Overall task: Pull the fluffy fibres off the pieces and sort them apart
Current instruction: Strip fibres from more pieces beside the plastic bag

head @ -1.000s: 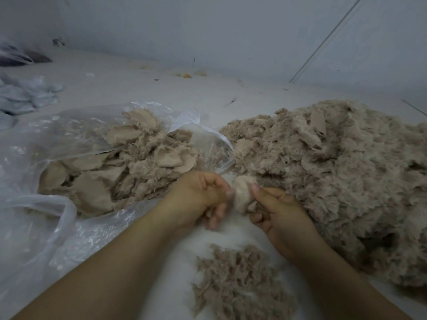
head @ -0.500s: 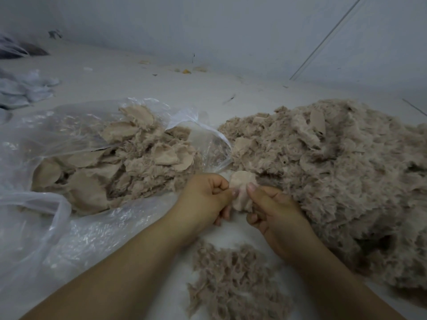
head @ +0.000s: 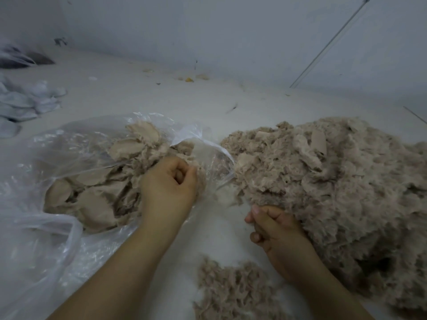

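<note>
A clear bag (head: pixel 41 158) on the left holds a modest share of stripped pieces (head: pixel 92 199), where the left hand (head: pixel 169 188) hovers, fingers curled (contents hidden). The right hand (head: pixel 275 229) grips the large unsorted heap (head: pixel 335 181), so most work remains; pulled fibres (head: pixel 235 294) lie nearest.

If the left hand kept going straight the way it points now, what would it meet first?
Most likely the stripped pieces in the clear plastic bag: the left hand already sits over the bag's mouth, fingers curled. Whether it touches them yet is unclear.
</note>
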A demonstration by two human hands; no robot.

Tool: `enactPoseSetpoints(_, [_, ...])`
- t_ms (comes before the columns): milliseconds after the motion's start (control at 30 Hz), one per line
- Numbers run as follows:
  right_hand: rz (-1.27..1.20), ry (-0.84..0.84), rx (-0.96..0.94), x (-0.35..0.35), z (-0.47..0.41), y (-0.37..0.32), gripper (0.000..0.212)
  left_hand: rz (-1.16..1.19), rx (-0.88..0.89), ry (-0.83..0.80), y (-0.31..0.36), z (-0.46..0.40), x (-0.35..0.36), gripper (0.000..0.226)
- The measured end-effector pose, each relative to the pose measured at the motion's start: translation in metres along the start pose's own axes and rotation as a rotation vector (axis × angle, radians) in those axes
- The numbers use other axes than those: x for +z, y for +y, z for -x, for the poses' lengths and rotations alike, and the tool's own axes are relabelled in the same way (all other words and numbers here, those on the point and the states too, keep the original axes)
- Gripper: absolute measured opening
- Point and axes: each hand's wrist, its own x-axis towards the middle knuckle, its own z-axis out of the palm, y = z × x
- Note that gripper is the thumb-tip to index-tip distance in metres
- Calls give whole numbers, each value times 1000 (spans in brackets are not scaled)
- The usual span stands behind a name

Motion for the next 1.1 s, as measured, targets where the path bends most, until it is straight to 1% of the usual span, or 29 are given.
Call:
enactPoseSetpoints(67, [-7, 10, 5, 1, 0, -1, 20, -243, 120, -19, -1, -15, -6, 29])
enactPoseSetpoints(100, [-9, 15, 9, 2, 0, -1, 19, -344, 162, -55, -2, -21, -7, 24])
enactPoseSetpoints(167, [-8, 20, 19, 1, 0, -1, 19, -557, 184, -139, -7, -31, -6, 7])
enactPoseSetpoints(200, [-9, 22, 24, 1, 0, 0, 19, -694, 181, -214, -9, -33, -4, 7])
enactPoseSetpoints(233, [-9, 24, 29, 1, 0, 0, 19, -832, 182, -317, -10, -33, -2, 12])
enactPoseSetpoints(267, [-7, 27, 32, 0, 0, 0, 19, -916, 182, -416, -9, -33, 0, 12])
enactPoseSetpoints(300, [-4, 31, 33, 0, -1, 1, 19, -956, 184, -494, -9, -33, 1, 9])
enactPoseSetpoints(333, [-1, 36, 36, 0, -1, 1, 20, -956, 183, -550, -8, -33, 2, 11])
enactPoseSetpoints(400, [8, 47, 53, 1, -1, 1, 23, -944, 186, -607, -5, -35, 3, 10])
enactPoseSetpoints(433, [25, 50, 62, 1, -2, 1, 24, -943, 213, -590, -1, -37, 3, 7])
enactPoseSetpoints(500, [106, 58, 82, 2, -3, 0, 26, -937, 296, -525, 8, -38, 3, 10])
enactPoseSetpoints(567, [184, 73, 107, 6, -6, -2, 26, -927, 361, -473, 19, -36, 7, 21])
enactPoseSetpoints(600, [196, 80, 128, 8, -8, -4, 26, -891, 380, -467, 22, -33, 12, 23])
enactPoseSetpoints(667, [163, 75, 189, 13, -12, -10, 25, -742, 390, -506, 25, -27, 24, 10])
enactPoseSetpoints(700, [129, 58, 215, 14, -14, -14, 23, -634, 381, -529, 25, -23, 31, 10])
enactPoseSetpoints(800, [63, 51, 225, 13, -14, -13, 21, -333, 292, -588, 25, -18, 53, 29])
enactPoseSetpoints(833, [57, 63, 210, 11, -13, -11, 20, -250, 223, -593, 26, -19, 62, 32])
enactPoseSetpoints(900, [69, 61, 158, 7, -11, -5, 19, -90, -23, -608, 30, -25, 78, 31])
enactPoseSetpoints(967, [77, 19, 101, 4, -9, -3, 22, 138, -276, -610, 31, -31, 91, 16])
enactPoseSetpoints(1000, [65, -20, 66, 3, -8, -4, 23, 227, -346, -584, 30, -32, 95, 17])
enactPoseSetpoints(1033, [53, -76, 28, 1, -6, -5, 23, 271, -374, -547, 28, -32, 98, 24])
enactPoseSetpoints(1100, [52, -233, -58, -1, -4, -8, 26, 310, -372, -494, 25, -28, 99, 31])
